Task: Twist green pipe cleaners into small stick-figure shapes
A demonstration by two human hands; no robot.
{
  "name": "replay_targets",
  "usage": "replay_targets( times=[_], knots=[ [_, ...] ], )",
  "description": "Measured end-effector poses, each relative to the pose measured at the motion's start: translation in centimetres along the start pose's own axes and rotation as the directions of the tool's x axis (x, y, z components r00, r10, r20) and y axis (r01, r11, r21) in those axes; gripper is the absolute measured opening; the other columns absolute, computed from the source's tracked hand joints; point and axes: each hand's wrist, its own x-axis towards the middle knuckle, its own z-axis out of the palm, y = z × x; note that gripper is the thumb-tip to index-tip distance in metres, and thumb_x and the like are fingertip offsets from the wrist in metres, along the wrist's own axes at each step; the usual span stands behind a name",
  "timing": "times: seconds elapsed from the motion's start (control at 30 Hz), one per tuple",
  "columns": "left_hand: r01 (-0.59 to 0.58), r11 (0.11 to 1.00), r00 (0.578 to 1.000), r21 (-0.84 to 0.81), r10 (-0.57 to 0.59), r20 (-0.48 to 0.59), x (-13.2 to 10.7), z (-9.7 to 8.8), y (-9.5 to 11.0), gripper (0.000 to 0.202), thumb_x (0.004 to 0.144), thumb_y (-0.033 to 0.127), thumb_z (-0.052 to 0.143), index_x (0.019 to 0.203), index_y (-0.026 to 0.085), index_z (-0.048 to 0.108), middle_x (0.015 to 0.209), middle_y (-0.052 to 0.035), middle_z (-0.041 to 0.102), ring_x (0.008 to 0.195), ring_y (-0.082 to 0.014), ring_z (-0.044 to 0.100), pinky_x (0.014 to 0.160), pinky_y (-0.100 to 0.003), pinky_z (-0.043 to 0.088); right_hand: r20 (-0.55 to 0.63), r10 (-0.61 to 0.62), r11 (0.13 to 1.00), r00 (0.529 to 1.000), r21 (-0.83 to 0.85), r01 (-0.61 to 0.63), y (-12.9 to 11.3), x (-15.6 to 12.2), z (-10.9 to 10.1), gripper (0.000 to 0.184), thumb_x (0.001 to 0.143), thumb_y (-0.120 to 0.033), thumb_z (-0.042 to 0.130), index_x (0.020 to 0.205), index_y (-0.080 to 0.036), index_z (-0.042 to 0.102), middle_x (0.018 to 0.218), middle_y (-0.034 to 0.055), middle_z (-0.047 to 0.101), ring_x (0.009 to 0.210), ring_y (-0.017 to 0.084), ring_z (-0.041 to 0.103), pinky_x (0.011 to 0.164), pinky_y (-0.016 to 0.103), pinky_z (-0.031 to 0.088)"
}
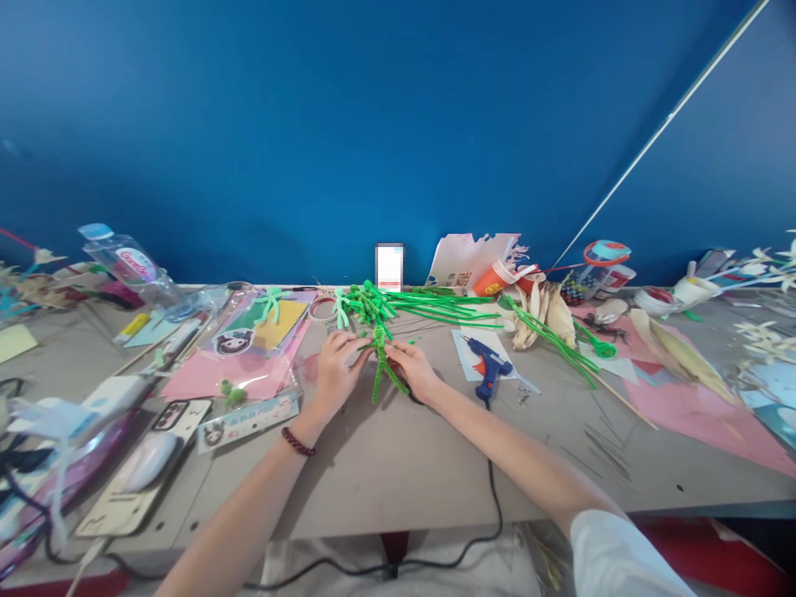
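Observation:
My left hand (339, 365) and my right hand (415, 369) rest on the grey table (398, 464), both pinched on a twisted green pipe-cleaner figure (381, 365) that lies between them. The left fingers grip its upper part from the left, and the right fingers hold it from the right. A dark beaded bracelet (297, 442) circles my left wrist. Just beyond the hands lies a heap of loose green pipe cleaners (423, 305).
A blue glue gun (488, 365) lies right of my right hand, its black cord trailing off the front edge. Pink paper and sticker packs (249, 348) lie at left, near a white mouse (148, 461). Dried husks (541, 315), cups (497, 280) and pink sheets fill the right.

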Motion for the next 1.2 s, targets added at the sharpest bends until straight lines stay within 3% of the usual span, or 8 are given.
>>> replay_targets(
  times=[0.3, 0.5, 0.63, 0.8, 1.0, 1.1, 1.2],
  knots=[
    [-0.026, 0.999, 0.999, -0.048, 0.025, -0.024, 0.2, -0.2, 0.1, 0.011, 0.081, 0.024, 0.059, 0.087, 0.021, 0.067, 0.081, -0.0035, 0.06, 0.084, -0.0173, 0.054, 0.076, -0.032, 0.046, -0.015, -0.086, 0.98, 0.996, -0.18, 0.082, -0.4, -0.1, 0.1, 0.032, 0.059, -0.046, 0.072, 0.068, -0.016, 0.065, 0.054, -0.0043, 0.048, 0.048, 0.007, 0.04, 0.046, 0.022, 0.03],
    [-0.092, 0.995, 0.995, 0.026, 0.093, -0.035, -0.1, -0.1, 0.4, 0.007, 0.078, 0.02, 0.06, 0.08, 0.021, 0.067, 0.071, -0.0024, 0.063, 0.077, -0.0175, 0.055, 0.072, -0.032, 0.047, -0.026, -0.121, 0.99, 0.992, -0.077, 0.118, -0.1, 0.0, 0.2, 0.027, 0.059, -0.039, 0.074, 0.055, -0.015, 0.063, 0.062, -0.0025, 0.051, 0.055, 0.008, 0.045, 0.053, 0.023, 0.036],
    [-0.075, 0.997, 0.993, 0.005, 0.075, -0.087, -0.6, 0.4, 1.0, 0.005, 0.077, 0.019, 0.061, 0.075, 0.019, 0.066, 0.07, -0.0022, 0.064, 0.073, -0.0167, 0.054, 0.069, -0.032, 0.046, -0.045, -0.09, 0.996, 0.995, 0.015, 0.091, 0.1, -0.3, 0.6, 0.024, 0.059, -0.037, 0.075, 0.056, -0.016, 0.066, 0.062, -0.0015, 0.053, 0.058, 0.009, 0.048, 0.058, 0.025, 0.039],
    [0.032, 0.995, 0.991, -0.091, -0.043, -0.128, -1.2, 1.2, 2.2, 0.011, 0.08, 0.019, 0.057, 0.075, 0.019, 0.067, 0.07, -0.0025, 0.062, 0.072, -0.0159, 0.054, 0.07, -0.031, 0.046, -0.136, -0.074, 0.992, 0.988, 0.088, 0.087, 0.3, -0.5, 1.2, 0.022, 0.054, -0.036, 0.078, 0.057, -0.016, 0.068, 0.062, -0.0008, 0.055, 0.059, 0.01, 0.047, 0.059, 0.027, 0.039],
    [0.169, 0.945, 0.985, -0.279, -0.171, 0.018, -1.7, 1.5, 2.7, 0.026, 0.085, 0.021, 0.047, 0.098, 0.022, 0.069, 0.088, -0.0056, 0.063, 0.088, -0.0177, 0.055, 0.082, -0.034, 0.045, -0.148, -0.088, 0.986, 0.985, 0.127, 0.107, -0.4, -0.3, 0.8, 0.02, 0.057, -0.035, 0.076, 0.058, -0.016, 0.068, 0.056, -0.0014, 0.055, 0.056, 0.009, 0.045, 0.057, 0.026, 0.036],
    [0.28, 0.886, 0.959, -0.37, -0.276, 0.064, -1.4, 1.5, 2.5, 0.023, 0.083, 0.025, 0.052, 0.097, 0.021, 0.07, 0.089, -0.0064, 0.064, 0.089, -0.0187, 0.056, 0.083, -0.034, 0.044, -0.14, -0.063, 0.99, 0.988, 0.119, 0.08, -0.7, -0.1, 0.5, 0.02, 0.057, -0.035, 0.076, 0.059, -0.016, 0.068, 0.055, -0.0018, 0.055, 0.056, 0.01, 0.046, 0.057, 0.026, 0.035],
    [0.416, 0.764, 0.903, -0.494, -0.411, 0.125, -0.9, 1.3, 2.2, 0.021, 0.078, 0.03, 0.058, 0.091, 0.02, 0.071, 0.092, -0.0074, 0.065, 0.091, -0.0199, 0.058, 0.083, -0.034, 0.045, -0.116, -0.05, 0.994, 0.992, 0.091, 0.061, -1.0, 0.0, 0.2, 0.022, 0.058, -0.036, 0.075, 0.057, -0.016, 0.066, 0.055, -0.0024, 0.054, 0.055, 0.009, 0.045, 0.057, 0.025, 0.034]
  ],
)
